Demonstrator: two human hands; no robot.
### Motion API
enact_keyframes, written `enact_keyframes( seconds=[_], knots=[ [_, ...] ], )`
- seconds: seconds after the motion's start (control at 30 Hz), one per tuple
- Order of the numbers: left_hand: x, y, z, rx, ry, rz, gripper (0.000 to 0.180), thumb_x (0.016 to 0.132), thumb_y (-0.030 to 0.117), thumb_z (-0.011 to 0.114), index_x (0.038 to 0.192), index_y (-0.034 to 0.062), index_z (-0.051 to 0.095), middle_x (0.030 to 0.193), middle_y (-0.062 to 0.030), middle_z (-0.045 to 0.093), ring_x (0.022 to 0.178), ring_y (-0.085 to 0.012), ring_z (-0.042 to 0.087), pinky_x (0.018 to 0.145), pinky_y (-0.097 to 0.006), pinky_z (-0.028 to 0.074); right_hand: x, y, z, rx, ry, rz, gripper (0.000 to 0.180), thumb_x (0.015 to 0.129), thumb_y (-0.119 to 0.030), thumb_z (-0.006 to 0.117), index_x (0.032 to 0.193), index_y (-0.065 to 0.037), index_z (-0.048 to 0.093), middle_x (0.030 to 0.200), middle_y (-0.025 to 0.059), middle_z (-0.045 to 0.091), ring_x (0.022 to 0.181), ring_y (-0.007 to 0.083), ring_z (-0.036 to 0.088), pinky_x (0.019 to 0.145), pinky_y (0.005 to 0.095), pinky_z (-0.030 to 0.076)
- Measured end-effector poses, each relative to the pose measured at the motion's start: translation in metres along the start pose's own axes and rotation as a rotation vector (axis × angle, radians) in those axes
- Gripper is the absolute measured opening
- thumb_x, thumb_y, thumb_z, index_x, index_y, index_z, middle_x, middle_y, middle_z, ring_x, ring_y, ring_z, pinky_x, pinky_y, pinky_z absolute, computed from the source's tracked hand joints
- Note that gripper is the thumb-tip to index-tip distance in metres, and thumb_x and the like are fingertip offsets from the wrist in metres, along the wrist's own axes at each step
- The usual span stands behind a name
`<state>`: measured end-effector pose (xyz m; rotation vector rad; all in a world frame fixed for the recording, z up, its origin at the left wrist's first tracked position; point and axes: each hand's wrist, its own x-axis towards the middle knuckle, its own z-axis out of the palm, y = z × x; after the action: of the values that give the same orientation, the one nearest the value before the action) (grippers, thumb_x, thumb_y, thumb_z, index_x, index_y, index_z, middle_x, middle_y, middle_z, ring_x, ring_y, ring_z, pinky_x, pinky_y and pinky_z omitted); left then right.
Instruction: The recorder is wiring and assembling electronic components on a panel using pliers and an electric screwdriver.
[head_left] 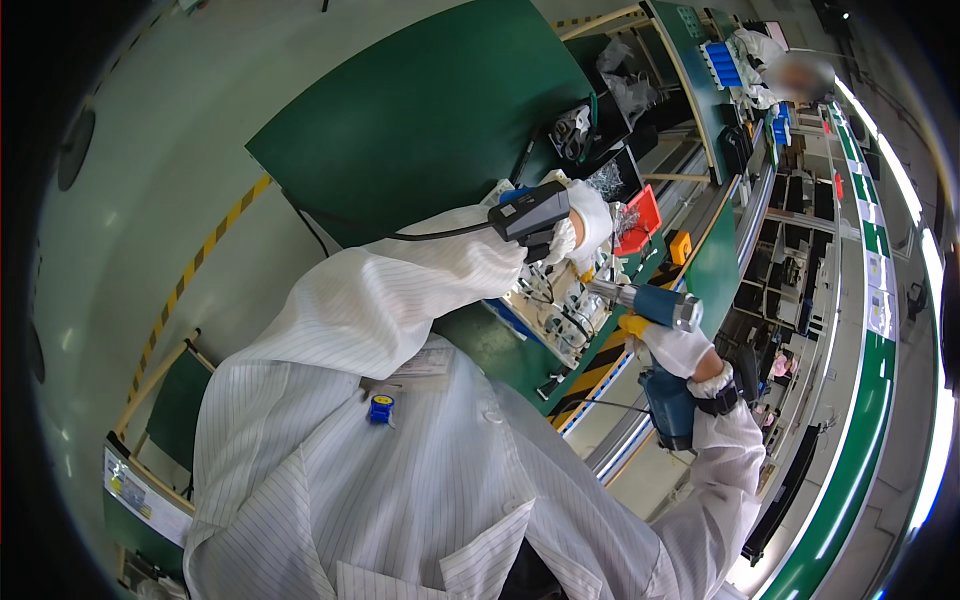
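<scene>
My right hand (pixel 676 345), in a white glove with yellow fingertips, is wrapped round the handle of a teal pistol-shaped power tool (pixel 660 303). The tool's silver nose points left at the parts in front of my left hand; whether it is a drill or a heat gun I cannot tell. My left hand (pixel 592 222), gloved too, reaches down at the far end of a tray (pixel 513 318) holding white parts and dark wires (pixel 562 322). Its fingers are mostly hidden by the glove's back and a black device (pixel 530 212) strapped at the wrist.
Beyond my left hand stand a red bin (pixel 638 220) and a black bin of small metal pieces (pixel 607 180). A green table (pixel 420 120) lies at the far left. An orange block (pixel 680 247) sits near the conveyor rail (pixel 625 440). Another person works at the far right.
</scene>
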<state>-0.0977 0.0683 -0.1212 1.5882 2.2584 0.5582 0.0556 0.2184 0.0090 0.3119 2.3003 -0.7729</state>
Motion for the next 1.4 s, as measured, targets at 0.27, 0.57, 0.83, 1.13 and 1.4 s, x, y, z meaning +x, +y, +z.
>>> enact_keyframes(
  seconds=[0.27, 0.57, 0.83, 1.13, 1.4],
  knots=[
    [0.001, 0.000, 0.009, 0.022, 0.085, -0.002, 0.059, 0.064, 0.055, 0.086, 0.096, 0.0060, 0.078, 0.098, -0.0135, 0.075, 0.095, -0.0303, 0.072, 0.082, -0.043, 0.057, -0.001, 0.038, 0.001, -0.302, -0.043, -0.087, 0.012, 0.090, -0.015, 0.062, 0.096, -0.012, 0.072, 0.078, 0.0051, 0.067, 0.065, 0.0171, 0.065, 0.058, 0.0310, 0.051],
    [0.013, 0.000, 0.009, 0.045, 0.054, 0.014, 0.058, 0.063, 0.057, 0.086, 0.094, 0.0076, 0.077, 0.099, -0.0128, 0.074, 0.098, -0.0314, 0.070, 0.083, -0.045, 0.055, 0.066, 0.234, -0.031, 0.861, 0.860, -0.080, 0.022, 0.100, -0.018, 0.057, 0.105, -0.001, 0.071, 0.083, 0.0083, 0.069, 0.070, 0.0176, 0.065, 0.062, 0.0305, 0.054],
    [0.006, 0.012, 0.003, 0.146, 0.088, 0.027, 0.067, 0.067, 0.061, 0.083, 0.100, 0.0042, 0.071, 0.102, -0.0155, 0.072, 0.099, -0.0333, 0.069, 0.085, -0.045, 0.055, 0.162, 0.282, -0.003, 0.354, 1.208, -0.009, 0.033, 0.089, -0.017, 0.065, 0.116, 0.001, 0.066, 0.114, 0.0161, 0.071, 0.111, 0.0313, 0.066, 0.097, 0.0400, 0.049],
    [0.013, 0.029, -0.010, 0.116, 0.026, -0.106, 0.072, 0.065, 0.066, 0.082, 0.106, 0.0077, 0.072, 0.106, -0.0160, 0.072, 0.102, -0.0334, 0.068, 0.089, -0.045, 0.054, 0.155, 0.243, -0.004, 0.222, 1.145, 0.104, 0.027, 0.089, -0.024, 0.063, 0.097, 0.001, 0.071, 0.089, 0.0216, 0.072, 0.088, 0.0400, 0.071, 0.072, 0.0418, 0.054],
    [0.014, 0.035, -0.006, 0.132, 0.003, -0.110, 0.061, 0.066, 0.052, 0.085, 0.107, 0.0086, 0.072, 0.106, -0.0156, 0.071, 0.102, -0.0322, 0.068, 0.088, -0.045, 0.054, 0.131, 0.238, 0.005, 0.409, 1.180, 0.123, 0.032, 0.090, -0.023, 0.068, 0.109, 0.002, 0.071, 0.096, 0.0201, 0.074, 0.091, 0.0343, 0.074, 0.076, 0.0370, 0.056]
  ],
)
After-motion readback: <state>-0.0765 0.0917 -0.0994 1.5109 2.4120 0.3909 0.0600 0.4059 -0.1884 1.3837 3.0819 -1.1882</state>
